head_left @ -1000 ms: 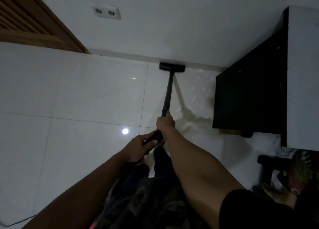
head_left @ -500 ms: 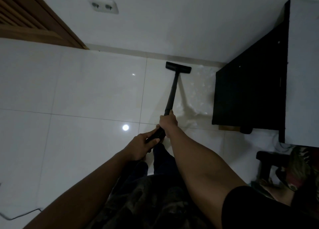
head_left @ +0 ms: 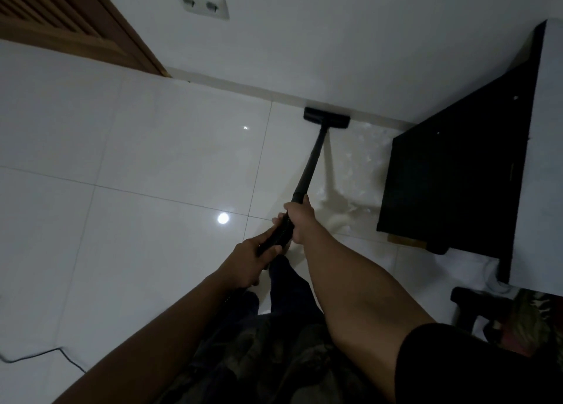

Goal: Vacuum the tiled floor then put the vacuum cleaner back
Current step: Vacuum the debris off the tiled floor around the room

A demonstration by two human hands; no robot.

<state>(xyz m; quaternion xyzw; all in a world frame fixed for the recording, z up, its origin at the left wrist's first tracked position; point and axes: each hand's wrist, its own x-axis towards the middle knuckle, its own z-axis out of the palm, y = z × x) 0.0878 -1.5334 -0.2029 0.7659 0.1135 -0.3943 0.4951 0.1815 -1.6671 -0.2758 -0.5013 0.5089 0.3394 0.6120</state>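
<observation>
The right arm (head_left: 350,284) wears a short black sleeve (head_left: 463,364) on its upper part; the forearm below is bare, like the left arm (head_left: 164,330). The body is covered by a dark garment (head_left: 262,361) with a dull green and brown camouflage pattern, and the legs by dark blue trousers (head_left: 289,284).
</observation>
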